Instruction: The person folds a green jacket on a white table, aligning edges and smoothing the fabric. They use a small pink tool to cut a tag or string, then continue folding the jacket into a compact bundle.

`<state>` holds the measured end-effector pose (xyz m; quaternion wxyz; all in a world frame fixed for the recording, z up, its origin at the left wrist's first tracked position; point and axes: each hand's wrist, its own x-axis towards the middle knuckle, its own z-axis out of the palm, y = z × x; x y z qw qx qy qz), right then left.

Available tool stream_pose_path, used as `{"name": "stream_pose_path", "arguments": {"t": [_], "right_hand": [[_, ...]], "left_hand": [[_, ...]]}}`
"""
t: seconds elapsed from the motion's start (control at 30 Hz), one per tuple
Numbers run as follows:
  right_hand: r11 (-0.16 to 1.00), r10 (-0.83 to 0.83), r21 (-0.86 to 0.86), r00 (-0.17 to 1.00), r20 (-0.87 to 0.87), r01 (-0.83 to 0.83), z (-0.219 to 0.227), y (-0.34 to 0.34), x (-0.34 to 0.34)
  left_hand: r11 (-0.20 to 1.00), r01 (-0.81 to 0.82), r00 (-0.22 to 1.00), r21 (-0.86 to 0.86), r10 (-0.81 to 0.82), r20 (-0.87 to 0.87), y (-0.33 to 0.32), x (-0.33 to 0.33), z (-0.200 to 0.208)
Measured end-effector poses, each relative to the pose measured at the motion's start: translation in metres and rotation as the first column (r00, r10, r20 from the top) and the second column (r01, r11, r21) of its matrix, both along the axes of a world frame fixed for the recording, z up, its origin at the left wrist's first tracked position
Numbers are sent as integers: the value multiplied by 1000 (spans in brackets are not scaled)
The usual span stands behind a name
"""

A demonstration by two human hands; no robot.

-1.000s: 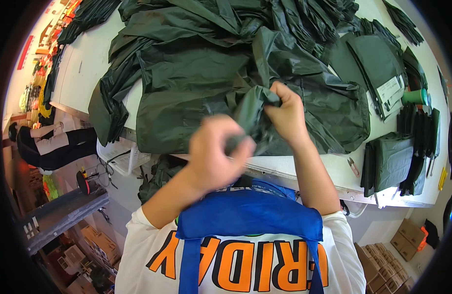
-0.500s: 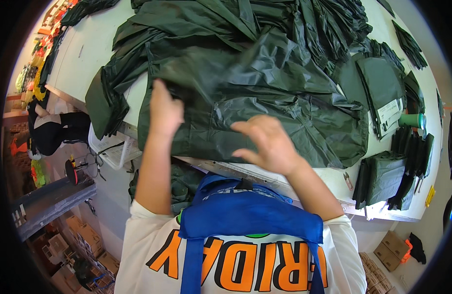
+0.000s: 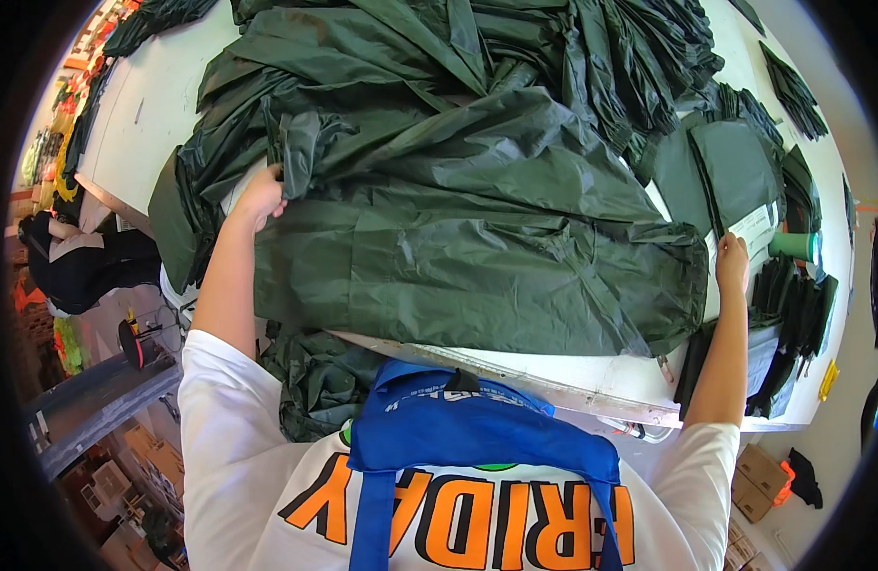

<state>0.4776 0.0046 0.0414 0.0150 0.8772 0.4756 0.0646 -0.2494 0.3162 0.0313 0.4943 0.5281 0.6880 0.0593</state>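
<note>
A dark green, slightly shiny fabric garment point(image 3: 477, 276) lies spread along the near side of the white table point(image 3: 591, 373); its exact kind is hard to tell. At its left end, my left hand point(image 3: 261, 198) is closed on a bunched edge of the fabric. My right hand point(image 3: 733, 263) is beyond the garment's right end, with its fingers pinched together beside a white label point(image 3: 753, 228). That label lies on a folded green piece point(image 3: 739, 162). Whatever the right fingers hold, if anything, is hidden.
A heap of similar green fabric point(image 3: 382, 57) covers the far side. To the right are a green cylinder point(image 3: 791, 246), black folded bundles point(image 3: 786, 300) and a small tool point(image 3: 665, 369). More green fabric point(image 3: 320, 376) hangs below the table edge. A person in black point(image 3: 97, 266) is at far left.
My hands have spread apart, the left outward to the fabric's left end, the right over to the label. The garment's blurred upper layer now lies flatter, and its near part is smoother.
</note>
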Motion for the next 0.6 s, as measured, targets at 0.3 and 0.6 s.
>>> {"name": "stream_pose_path", "arguments": {"t": [0.3, 0.6], "right_hand": [[846, 534, 153, 810, -243, -511, -20, 95, -164], [859, 308, -54, 598, -740, -509, 49, 160, -127]], "left_hand": [[843, -492, 677, 218, 213, 705, -38, 11, 9], [780, -241, 928, 578, 11, 373, -2, 21, 5]]}}
